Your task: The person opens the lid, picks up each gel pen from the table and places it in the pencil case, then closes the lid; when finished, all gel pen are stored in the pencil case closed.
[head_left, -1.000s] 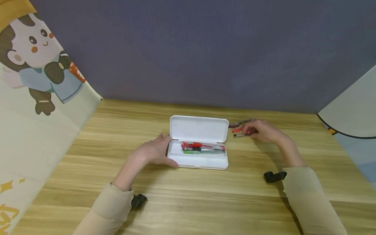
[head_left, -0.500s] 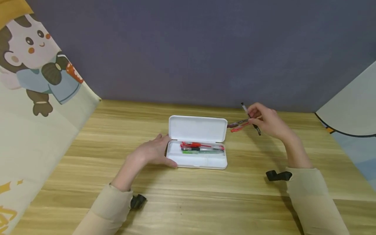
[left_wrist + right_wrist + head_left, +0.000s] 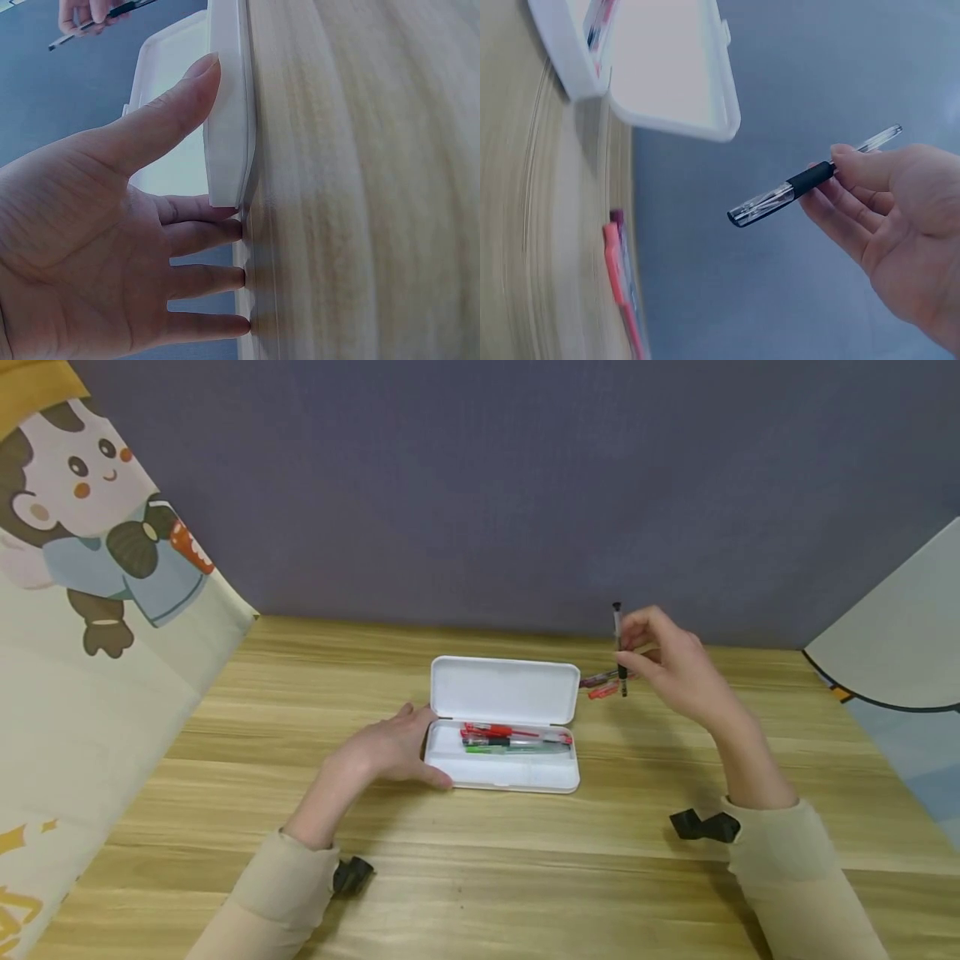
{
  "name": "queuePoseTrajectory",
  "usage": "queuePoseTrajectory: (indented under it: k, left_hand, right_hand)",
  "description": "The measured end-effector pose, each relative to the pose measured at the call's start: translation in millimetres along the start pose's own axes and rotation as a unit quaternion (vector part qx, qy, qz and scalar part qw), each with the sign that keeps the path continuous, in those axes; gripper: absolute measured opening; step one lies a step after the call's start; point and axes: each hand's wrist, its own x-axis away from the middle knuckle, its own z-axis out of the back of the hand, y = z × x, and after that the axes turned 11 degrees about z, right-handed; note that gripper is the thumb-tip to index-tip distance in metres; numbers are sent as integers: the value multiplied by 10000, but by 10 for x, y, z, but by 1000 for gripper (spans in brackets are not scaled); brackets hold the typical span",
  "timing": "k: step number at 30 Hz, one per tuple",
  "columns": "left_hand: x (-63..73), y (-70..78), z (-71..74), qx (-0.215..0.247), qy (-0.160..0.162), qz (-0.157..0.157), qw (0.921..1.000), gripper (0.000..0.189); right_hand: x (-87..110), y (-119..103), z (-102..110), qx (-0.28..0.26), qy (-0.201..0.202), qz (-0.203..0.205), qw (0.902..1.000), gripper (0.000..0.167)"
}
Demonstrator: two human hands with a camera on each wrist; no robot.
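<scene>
Tabletop (image 3: 480, 877): pens (image 3: 602, 691) partly hidden; right hand (image 3: 678, 672) pinches pen (image 3: 808, 180); left hand (image 3: 392, 749) splayed against case (image 3: 480, 775).

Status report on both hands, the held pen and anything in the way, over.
Right hand pinching black-grip pen, held aloft. Left hand touching left end of open white pencil case. Raised lid possibly in the way.

Black pen (image 3: 810, 178) | lifted off table (image 3: 525, 877) | right grip (image 3: 675, 668) raised with it (near-vertical, head view)
</scene>
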Motion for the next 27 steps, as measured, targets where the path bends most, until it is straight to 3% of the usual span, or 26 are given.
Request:
queuePoseTrajectory:
  k: [4, 13, 27]
  left_hand:
    - [-11, -2, -5, -9, 13, -5, 10000, 103]
    - [-40, -13, -1, -13, 18, 40, 10000, 105]
    - [-81, -2, 22, 76, 11, 104, 9999, 104]
  right_hand:
    - [-30, -111, -77, -222, -40, 57, 9997, 28]
    - [-107, -235, -307, -567, -271, 645, 9959, 26]
    - [-204, -293, -617, -206, -959, 1439, 9847, 31]
